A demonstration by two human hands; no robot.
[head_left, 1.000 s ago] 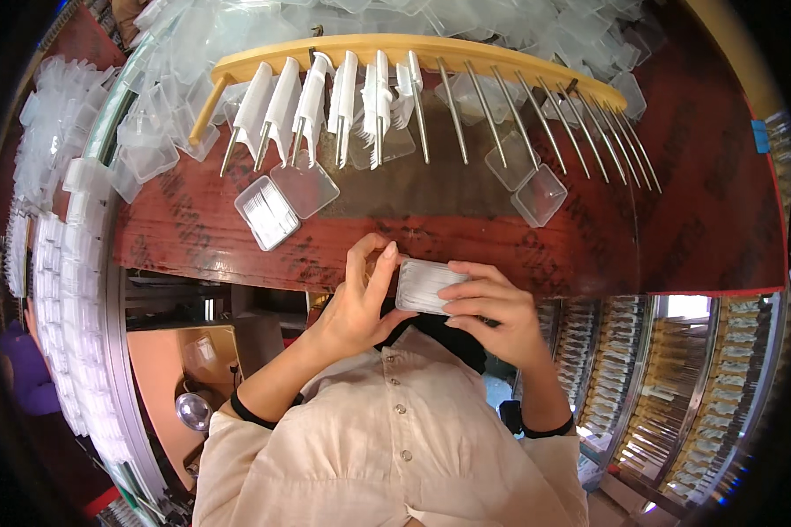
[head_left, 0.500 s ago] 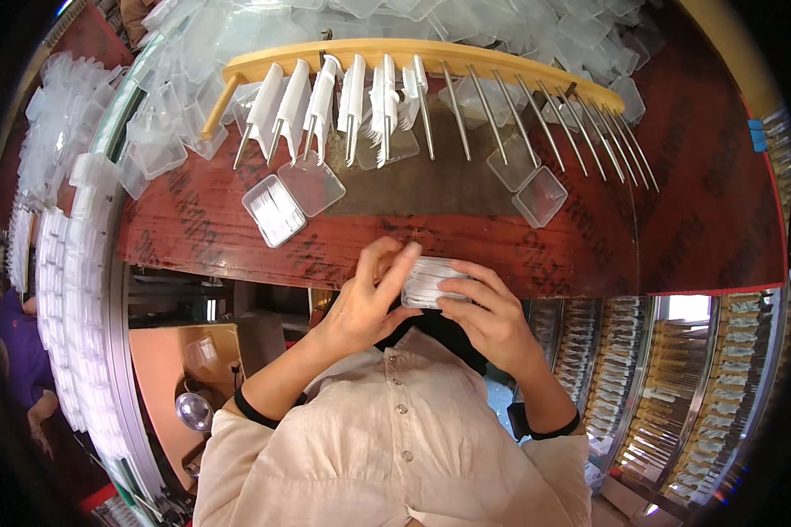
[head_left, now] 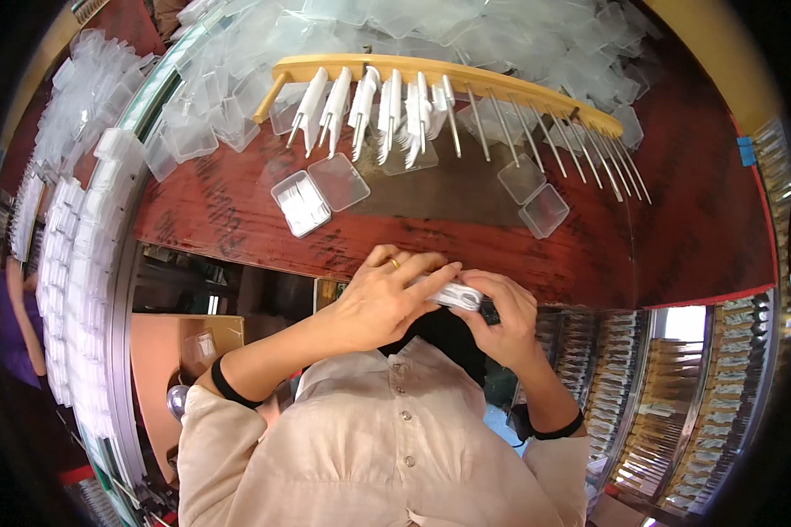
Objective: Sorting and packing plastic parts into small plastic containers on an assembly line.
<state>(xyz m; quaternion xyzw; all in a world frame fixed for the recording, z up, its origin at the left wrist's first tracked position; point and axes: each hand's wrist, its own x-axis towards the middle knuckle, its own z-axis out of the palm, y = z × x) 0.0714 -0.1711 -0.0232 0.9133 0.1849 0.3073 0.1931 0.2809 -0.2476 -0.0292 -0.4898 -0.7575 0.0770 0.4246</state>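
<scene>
Close to my body, at the table's near edge, both hands hold a bundle of thin white plastic picks (head_left: 459, 296) that look like floss picks. My left hand (head_left: 394, 294) is closed over its left and top, fingers reaching across. My right hand (head_left: 505, 314) pinches the right end between thumb and fingers. Whether a clear case surrounds the bundle cannot be made out. Farther off, an opened clear box (head_left: 301, 204) holds more white picks, its lid (head_left: 339, 181) folded back. Another opened clear box (head_left: 544, 211) lies to the right.
A wooden rack (head_left: 466, 75) with metal rods spans the red table (head_left: 237, 230); white picks hang on its left rods. Clear boxes are heaped (head_left: 387, 31) behind it. White stacks (head_left: 92, 237) line the left side; a cardboard box (head_left: 163, 369) stands below. Another person's arm (head_left: 26, 325) shows far left.
The bundle has turned from showing its broad face to showing a narrow side. My left hand has moved over it, and my right fingers have shifted to its end. The view has shifted slightly.
</scene>
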